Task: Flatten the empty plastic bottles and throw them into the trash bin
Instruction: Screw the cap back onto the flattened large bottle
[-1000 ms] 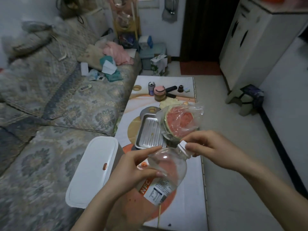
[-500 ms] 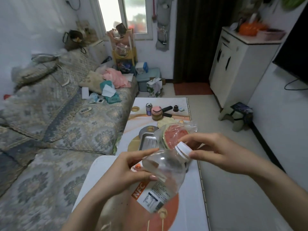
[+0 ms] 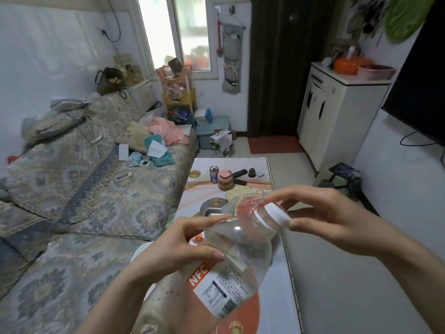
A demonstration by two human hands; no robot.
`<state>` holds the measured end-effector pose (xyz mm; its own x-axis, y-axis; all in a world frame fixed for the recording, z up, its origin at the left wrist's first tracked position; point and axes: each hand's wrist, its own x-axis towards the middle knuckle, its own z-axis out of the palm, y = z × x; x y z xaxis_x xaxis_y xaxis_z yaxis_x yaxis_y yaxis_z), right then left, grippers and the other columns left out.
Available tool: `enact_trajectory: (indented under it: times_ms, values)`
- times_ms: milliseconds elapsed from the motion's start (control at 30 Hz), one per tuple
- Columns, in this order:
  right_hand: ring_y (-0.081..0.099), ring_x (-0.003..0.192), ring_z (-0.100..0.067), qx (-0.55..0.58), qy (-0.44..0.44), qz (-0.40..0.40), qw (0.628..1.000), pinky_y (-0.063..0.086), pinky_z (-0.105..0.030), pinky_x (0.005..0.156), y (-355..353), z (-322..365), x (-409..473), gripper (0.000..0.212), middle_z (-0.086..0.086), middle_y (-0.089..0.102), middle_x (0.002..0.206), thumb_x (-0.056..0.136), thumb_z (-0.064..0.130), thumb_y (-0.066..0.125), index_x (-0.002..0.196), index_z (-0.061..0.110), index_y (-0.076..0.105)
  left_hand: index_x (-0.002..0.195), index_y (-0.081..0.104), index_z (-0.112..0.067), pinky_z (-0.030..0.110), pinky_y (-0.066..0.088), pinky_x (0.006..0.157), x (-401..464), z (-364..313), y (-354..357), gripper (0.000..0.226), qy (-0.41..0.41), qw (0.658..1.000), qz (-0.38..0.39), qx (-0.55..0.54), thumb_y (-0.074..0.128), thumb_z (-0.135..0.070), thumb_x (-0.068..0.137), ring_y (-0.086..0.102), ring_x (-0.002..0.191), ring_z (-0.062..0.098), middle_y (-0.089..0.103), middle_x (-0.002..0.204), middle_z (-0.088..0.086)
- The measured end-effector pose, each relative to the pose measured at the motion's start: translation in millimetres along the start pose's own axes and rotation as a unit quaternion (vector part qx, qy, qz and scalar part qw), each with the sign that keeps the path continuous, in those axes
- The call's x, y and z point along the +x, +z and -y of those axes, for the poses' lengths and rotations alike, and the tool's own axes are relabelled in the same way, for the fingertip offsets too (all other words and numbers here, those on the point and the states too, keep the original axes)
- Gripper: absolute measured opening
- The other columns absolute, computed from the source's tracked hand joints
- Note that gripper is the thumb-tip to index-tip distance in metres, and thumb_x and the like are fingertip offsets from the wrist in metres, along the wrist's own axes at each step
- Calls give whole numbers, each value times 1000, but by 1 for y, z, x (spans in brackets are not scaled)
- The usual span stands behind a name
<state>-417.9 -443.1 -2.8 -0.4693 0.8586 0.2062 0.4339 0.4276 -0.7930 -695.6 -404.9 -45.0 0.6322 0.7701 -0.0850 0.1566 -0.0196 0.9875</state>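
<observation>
Your left hand (image 3: 175, 249) is wrapped around the body of the clear plastic bottle (image 3: 231, 259) at lower centre of the frame. Its long axis slants up to the right, ending at the white cap (image 3: 277, 214). Your right hand (image 3: 334, 220) pinches that cap between thumb and fingers, so it does the twisting. Below lies the bench (image 3: 272, 317), with a patterned sofa (image 3: 79, 189) on the left.

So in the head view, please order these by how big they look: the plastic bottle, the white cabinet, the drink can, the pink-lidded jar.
1. white cabinet and plastic bottle: similar in the picture, but the bottle is close to the camera, so I do not rank them.
2. pink-lidded jar
3. drink can, slightly smaller.
</observation>
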Motion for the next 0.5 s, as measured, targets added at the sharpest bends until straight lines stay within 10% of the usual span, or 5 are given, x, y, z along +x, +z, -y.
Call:
enact_trajectory:
  times_ms: [500]
  values:
    - [66,87,-6,-55,54,-114,991,51,-17,75,19,-4,-6,25,9,72,96,82,28,61,106,22,68,111,63,-53,30,61,71,6,-3,18,64,68,989,-87,99,82,-30,55,64,71,11,73,108,-11]
